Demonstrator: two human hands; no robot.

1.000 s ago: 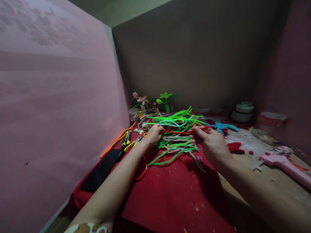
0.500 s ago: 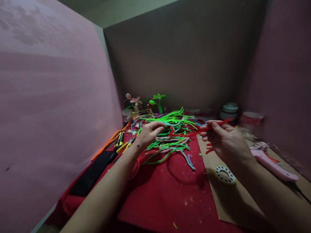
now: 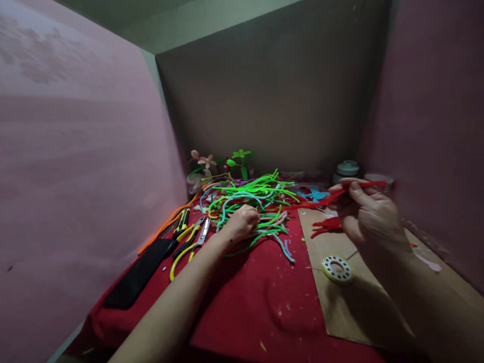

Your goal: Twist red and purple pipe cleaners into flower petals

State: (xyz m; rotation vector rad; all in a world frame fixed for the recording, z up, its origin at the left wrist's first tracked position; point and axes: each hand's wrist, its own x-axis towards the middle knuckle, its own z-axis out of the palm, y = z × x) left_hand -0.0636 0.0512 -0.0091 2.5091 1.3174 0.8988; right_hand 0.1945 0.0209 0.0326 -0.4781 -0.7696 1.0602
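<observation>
Right of the tangled green fuzzy stems (image 3: 266,188), the right hand (image 3: 368,209) pinches a long red fuzzy strip (image 3: 310,205). The left hand (image 3: 242,225) curls over them, its hold unclear.

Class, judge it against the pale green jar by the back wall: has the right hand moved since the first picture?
Yes, rightward: the right hand was left of the jar; now most of it lies right.
</observation>
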